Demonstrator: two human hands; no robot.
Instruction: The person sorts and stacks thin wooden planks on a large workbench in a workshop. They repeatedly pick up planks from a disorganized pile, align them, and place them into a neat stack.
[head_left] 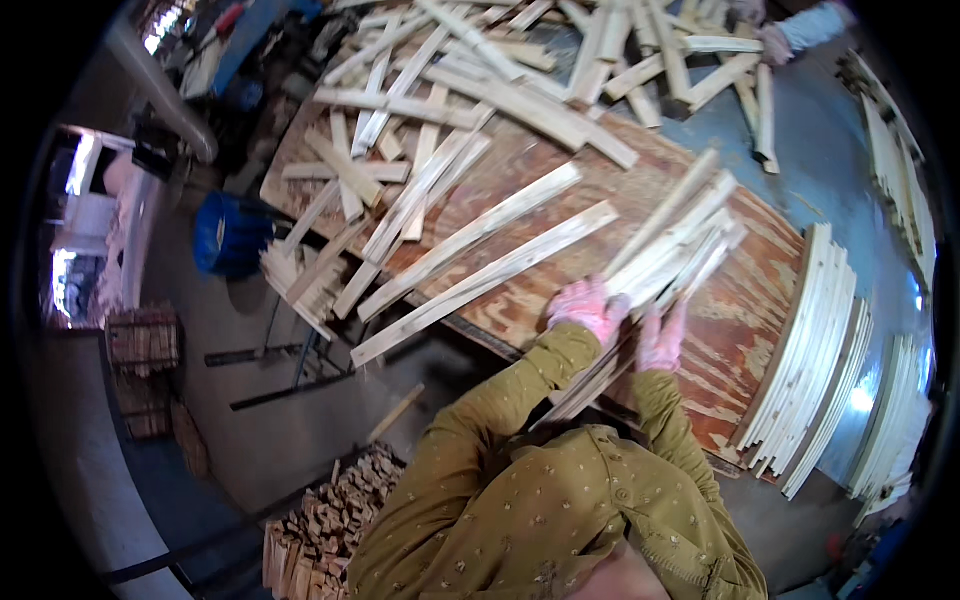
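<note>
A loose bundle of pale wooden strips (680,240) slants across the plywood tabletop (740,370) in front of me, its near ends close to my body. My left hand (583,306), in a pink glove, grips the bundle from its left side. On the opposite side my right hand (661,338), gloved the same way, is closed against the strips with its fingers pointing up along them. Part of its grip is hidden. Two separate strips, one (490,280) nearer and one (475,238) farther, lie to the left and jut past the table edge.
A jumbled heap of strips (520,110) covers the far tabletop. Neat stacks of strips (805,350) stand at the right. Another person's gloved hand (775,45) touches wood at the far right. A blue bucket (228,235) and a crate of wood offcuts (335,520) are at the left.
</note>
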